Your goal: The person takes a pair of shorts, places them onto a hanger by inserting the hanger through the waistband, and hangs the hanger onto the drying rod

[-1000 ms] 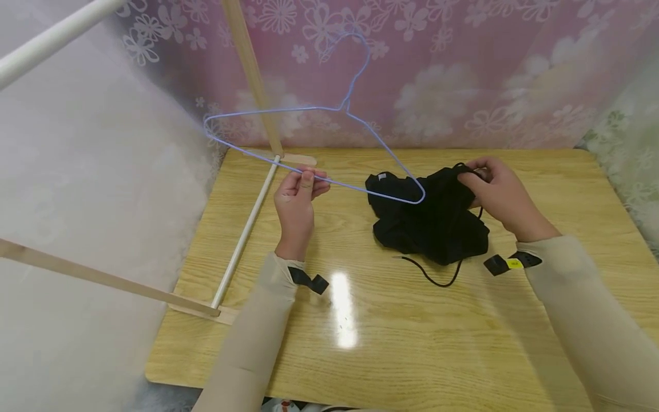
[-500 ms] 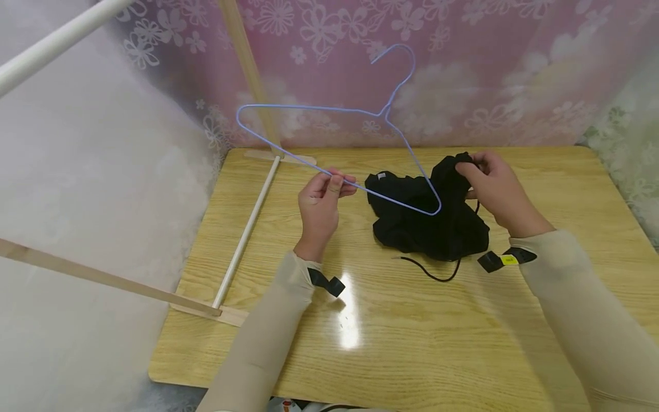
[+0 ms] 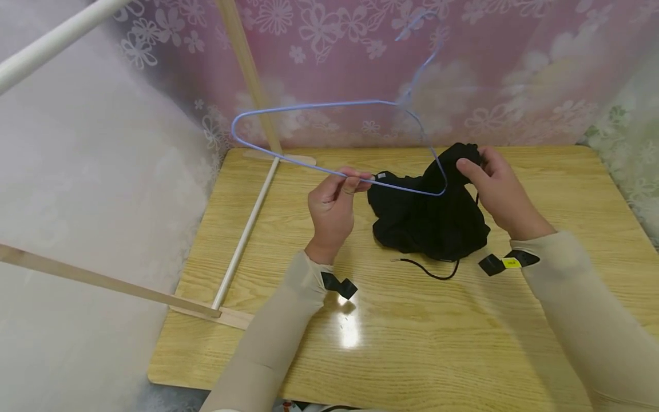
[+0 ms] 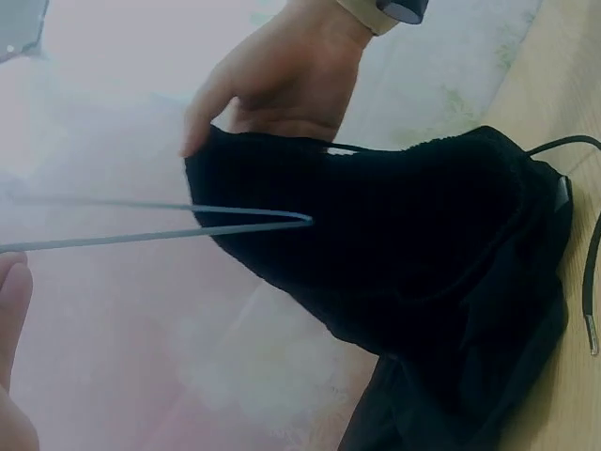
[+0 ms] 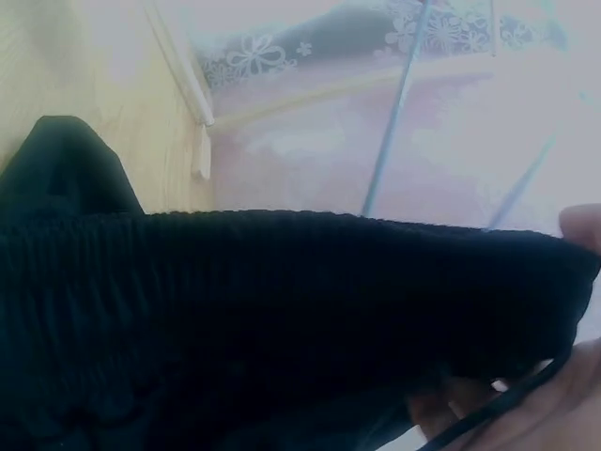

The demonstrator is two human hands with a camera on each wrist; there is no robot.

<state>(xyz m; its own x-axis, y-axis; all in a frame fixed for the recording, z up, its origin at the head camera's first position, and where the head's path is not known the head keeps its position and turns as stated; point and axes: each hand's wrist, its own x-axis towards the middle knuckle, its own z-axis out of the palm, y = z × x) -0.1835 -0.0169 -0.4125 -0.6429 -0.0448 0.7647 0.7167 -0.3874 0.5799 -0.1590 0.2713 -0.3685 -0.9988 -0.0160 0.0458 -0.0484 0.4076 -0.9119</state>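
Observation:
My left hand (image 3: 332,209) pinches the lower bar of a blue wire hanger (image 3: 309,107) between thumb and fingers, its hook pointing up and away. At the table's back right lie black drawstring shorts (image 3: 427,223), bunched up. My right hand (image 3: 507,191) grips their gathered waistband (image 5: 235,244) and lifts that edge, thumb on the near side. In the left wrist view the hanger's right end reaches over the dark waist opening. The right wrist view has both hanger wires passing down behind the waistband's edge. A drawstring (image 3: 427,276) trails onto the table.
A rack stands on the left, with a white upper rail (image 3: 56,43), a white lower rod (image 3: 247,229) and wooden posts (image 3: 247,68). The wooden table (image 3: 437,349) backs onto a pink floral curtain (image 3: 489,68).
My left hand has carried the hanger rightward, bringing its right end to the shorts' waist. My right hand has raised the waistband edge slightly and drawn it left a little.

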